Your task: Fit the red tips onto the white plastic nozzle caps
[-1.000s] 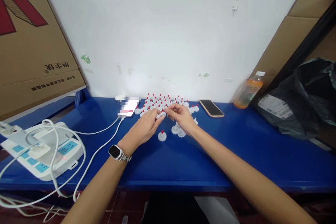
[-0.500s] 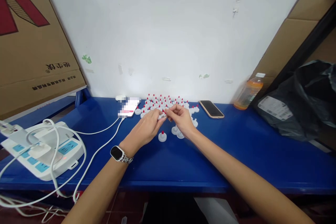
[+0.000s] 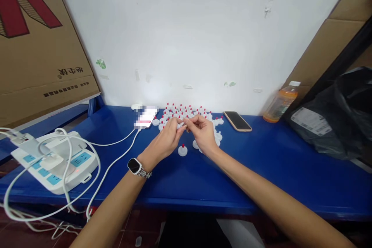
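My left hand (image 3: 166, 139) and my right hand (image 3: 202, 133) meet fingertip to fingertip over the blue table (image 3: 261, 170), pinching a small white piece (image 3: 182, 124) between them. A watch (image 3: 135, 166) sits on my left wrist. Just below the hands stands one white cap with a red tip (image 3: 182, 150). Behind the hands, against the wall, stand several more red-tipped white caps (image 3: 186, 111). A few plain white caps (image 3: 218, 137) lie beside my right hand.
A white phone (image 3: 146, 117) on a cable lies left of the caps, a dark phone (image 3: 237, 121) to their right. A power strip (image 3: 55, 161) with plugs sits at the left, an orange drink bottle (image 3: 280, 102) and a black bag (image 3: 337, 116) at the right. Cardboard boxes (image 3: 35, 46) lean alongside.
The hands stay together at the same spot, fingers working the small piece. The view has shifted slightly to the left and up.
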Demonstrator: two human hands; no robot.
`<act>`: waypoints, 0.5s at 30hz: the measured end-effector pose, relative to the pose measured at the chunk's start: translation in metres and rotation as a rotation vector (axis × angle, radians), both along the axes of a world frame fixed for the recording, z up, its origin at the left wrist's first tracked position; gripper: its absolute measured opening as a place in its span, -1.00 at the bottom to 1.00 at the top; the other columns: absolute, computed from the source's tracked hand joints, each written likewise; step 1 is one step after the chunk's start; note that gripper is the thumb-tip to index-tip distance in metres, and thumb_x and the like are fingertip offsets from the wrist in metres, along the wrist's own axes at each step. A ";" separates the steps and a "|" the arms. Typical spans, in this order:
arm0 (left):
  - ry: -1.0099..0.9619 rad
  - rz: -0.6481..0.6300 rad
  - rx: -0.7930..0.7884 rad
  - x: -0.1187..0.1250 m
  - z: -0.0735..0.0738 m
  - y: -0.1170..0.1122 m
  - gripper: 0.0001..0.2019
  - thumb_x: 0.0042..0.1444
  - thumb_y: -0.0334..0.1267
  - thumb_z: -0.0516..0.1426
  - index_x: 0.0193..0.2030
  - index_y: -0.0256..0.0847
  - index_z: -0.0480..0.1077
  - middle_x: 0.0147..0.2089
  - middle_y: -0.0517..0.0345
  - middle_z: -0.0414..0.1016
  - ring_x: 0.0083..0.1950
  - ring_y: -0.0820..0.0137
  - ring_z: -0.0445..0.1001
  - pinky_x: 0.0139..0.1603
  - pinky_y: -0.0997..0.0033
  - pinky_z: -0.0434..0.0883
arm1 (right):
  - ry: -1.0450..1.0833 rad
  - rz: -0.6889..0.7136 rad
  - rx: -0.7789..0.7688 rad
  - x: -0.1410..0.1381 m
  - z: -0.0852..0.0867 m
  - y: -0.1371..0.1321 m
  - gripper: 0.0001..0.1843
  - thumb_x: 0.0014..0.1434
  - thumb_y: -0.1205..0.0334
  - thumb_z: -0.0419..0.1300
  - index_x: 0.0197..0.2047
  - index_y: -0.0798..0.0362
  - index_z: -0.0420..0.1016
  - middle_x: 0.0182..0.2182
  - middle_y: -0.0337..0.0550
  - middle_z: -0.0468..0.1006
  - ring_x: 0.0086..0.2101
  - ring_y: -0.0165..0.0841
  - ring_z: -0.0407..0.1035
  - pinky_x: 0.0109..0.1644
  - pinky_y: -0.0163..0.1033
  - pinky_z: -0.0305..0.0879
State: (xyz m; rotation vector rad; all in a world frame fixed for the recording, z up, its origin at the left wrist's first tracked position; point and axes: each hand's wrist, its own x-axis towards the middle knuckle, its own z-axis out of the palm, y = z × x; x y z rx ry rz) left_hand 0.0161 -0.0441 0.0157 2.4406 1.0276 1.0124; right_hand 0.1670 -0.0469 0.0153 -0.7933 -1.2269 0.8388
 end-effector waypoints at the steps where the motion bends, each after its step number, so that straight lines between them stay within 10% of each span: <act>1: -0.005 -0.008 -0.017 -0.001 0.000 0.000 -0.75 0.43 -0.08 -0.18 -0.04 -0.18 0.15 -0.13 0.02 0.39 -0.12 0.28 0.41 -0.09 0.22 0.34 | 0.002 0.002 0.006 -0.001 0.000 0.000 -0.59 -0.05 -0.08 0.42 -0.52 0.05 0.41 -0.58 -0.27 0.46 -0.52 -0.43 0.32 -0.39 -0.27 0.29; 15: -0.019 0.048 0.051 -0.014 -0.006 0.019 -0.62 0.33 -0.01 0.02 0.18 -0.14 0.21 0.04 -0.01 0.42 0.07 0.20 0.40 0.10 0.13 0.36 | -0.473 0.119 -0.043 0.045 0.008 0.027 -0.82 0.07 0.14 0.29 -0.38 0.07 0.45 -0.50 -0.24 0.50 -0.48 -0.42 0.37 -0.38 -0.28 0.28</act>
